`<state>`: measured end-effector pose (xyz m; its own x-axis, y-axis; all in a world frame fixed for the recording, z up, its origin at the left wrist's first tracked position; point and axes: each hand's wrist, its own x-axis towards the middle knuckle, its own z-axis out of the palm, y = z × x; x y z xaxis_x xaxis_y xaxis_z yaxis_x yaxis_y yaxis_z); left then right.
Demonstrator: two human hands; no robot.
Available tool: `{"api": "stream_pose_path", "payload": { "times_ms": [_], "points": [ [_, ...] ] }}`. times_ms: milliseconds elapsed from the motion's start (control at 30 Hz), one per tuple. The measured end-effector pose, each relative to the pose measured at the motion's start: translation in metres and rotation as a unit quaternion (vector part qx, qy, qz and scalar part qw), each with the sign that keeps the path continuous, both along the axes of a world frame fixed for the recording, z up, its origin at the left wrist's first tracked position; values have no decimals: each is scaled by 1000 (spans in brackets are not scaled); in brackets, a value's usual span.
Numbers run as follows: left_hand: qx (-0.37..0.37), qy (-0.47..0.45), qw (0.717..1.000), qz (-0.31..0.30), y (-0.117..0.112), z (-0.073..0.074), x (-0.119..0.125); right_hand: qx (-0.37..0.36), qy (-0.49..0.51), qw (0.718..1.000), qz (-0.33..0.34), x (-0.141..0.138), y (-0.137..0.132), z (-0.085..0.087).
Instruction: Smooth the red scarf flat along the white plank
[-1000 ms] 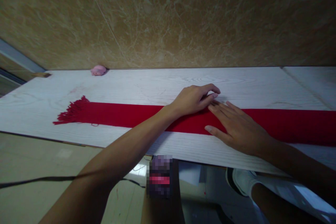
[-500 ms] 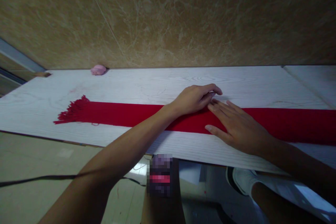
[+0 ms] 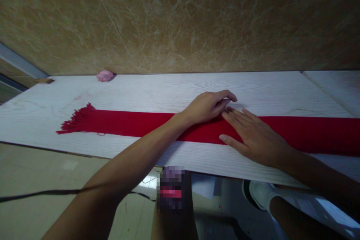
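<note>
A long red scarf [image 3: 120, 123] lies flat along the white wood-grain tabletop [image 3: 157, 90], its fringe at the left end and its right part running out of view. My left hand [image 3: 209, 105] rests at the scarf's far edge, fingers loosely bent and pointing right, with nothing seen in them. Beside it, my right hand [image 3: 250, 135] lies palm down across the scarf, fingers stretched and thumb apart. Its fingertips come close to or touch the left hand's underside. Both forearms cover parts of the scarf and the table.
A small pink pig figure [image 3: 105, 75] sits at the back of the table by the brown marbled wall [image 3: 180, 22]. A small wooden block [image 3: 45, 81] lies at the back left corner. Below the front edge show my legs, a white shoe [image 3: 260, 195] and a dark strap [image 3: 42, 194].
Both hands stay in nearly the same place on the scarf. The whole view has shifted very slightly.
</note>
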<state>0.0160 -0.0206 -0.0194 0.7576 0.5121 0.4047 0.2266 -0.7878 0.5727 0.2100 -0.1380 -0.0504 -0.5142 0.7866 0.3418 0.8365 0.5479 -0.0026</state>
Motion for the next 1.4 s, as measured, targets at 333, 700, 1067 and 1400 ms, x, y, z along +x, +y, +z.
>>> {"api": "stream_pose_path", "payload": {
  "times_ms": [333,700,1067,1400],
  "points": [
    [8,30,999,38,-3,5,-1,-30,11,1000,0,0,0,0],
    [-2,24,999,30,-2,4,-1,1,7,1000,-2,-1,0,1],
    [-28,-2,1000,5,-1,2,0,-9,7,1000,-2,0,0,1],
    [7,25,999,24,-1,4,-1,-18,20,1000,1,0,0,2]
  ]
}}
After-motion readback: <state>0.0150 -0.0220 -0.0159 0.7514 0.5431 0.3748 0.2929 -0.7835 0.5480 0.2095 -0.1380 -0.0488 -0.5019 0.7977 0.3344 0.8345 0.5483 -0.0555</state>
